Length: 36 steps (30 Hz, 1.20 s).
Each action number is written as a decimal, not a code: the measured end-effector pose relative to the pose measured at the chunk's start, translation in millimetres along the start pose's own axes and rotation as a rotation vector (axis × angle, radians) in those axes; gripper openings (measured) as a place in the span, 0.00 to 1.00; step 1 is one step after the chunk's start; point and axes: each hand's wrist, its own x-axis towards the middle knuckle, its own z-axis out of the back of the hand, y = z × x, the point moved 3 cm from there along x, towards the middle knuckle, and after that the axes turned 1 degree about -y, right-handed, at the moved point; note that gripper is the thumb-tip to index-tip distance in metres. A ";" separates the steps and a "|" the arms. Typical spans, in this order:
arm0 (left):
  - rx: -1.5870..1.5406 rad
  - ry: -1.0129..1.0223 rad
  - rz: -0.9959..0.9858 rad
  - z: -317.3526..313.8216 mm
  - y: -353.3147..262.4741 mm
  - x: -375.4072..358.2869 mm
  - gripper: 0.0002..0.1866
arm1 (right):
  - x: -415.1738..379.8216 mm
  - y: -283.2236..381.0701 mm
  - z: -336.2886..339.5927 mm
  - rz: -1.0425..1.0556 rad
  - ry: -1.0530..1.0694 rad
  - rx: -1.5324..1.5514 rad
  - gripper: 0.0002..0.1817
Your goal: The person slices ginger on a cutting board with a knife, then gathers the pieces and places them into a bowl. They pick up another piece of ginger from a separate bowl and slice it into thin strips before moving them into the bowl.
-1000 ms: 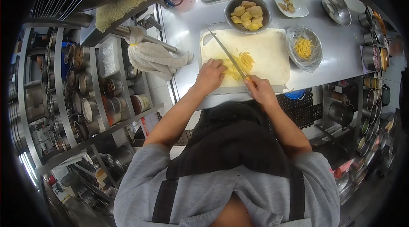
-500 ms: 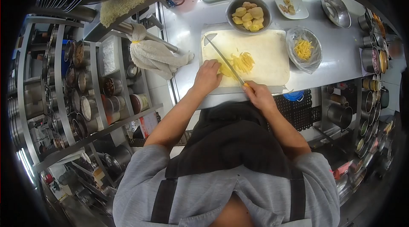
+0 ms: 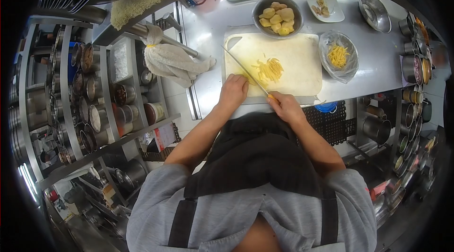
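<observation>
My right hand [image 3: 287, 106] is closed round the orange handle of a long kitchen knife [image 3: 241, 66]. The blade slants across the left part of a white cutting board [image 3: 302, 60], tip pointing away and left. On the blade's left side, my left hand [image 3: 234, 91] has its fingers curled down over yellow slices [image 3: 251, 80], which are mostly hidden by the fingers and blade. To the right of the blade lies a loose pile of thin yellow strips [image 3: 270, 69] on the board.
Behind the board stands a metal bowl [image 3: 259, 24] of peeled yellow pieces. A bag-lined bowl [image 3: 352, 70] of strips sits at its right. Further back are a white square dish [image 3: 336, 14] and a metal bowl [image 3: 378, 15]. A bundled towel [image 3: 172, 62] hangs at left.
The knife has turned a little, with its edge-on blade now showing thinner and its tip further left. My left hand has drawn slightly toward me, its fingers more curled.
</observation>
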 end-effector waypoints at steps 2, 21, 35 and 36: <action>-0.006 -0.011 0.011 -1.8 -0.8 -0.5 0.03 | 0.1 -0.4 0.9 0.008 0.007 -0.011 0.12; -0.070 -0.125 0.023 -3.5 -1.8 -1.9 0.03 | 38.2 3.2 -10.8 0.135 0.033 -0.013 0.12; -0.051 -0.122 0.017 -5.1 -1.0 -4.2 0.02 | 37.0 -3.7 -12.4 0.152 0.039 -0.010 0.12; -0.058 -0.137 0.011 -4.5 -2.3 -2.3 0.02 | 36.2 -0.1 -8.9 0.151 0.019 0.015 0.12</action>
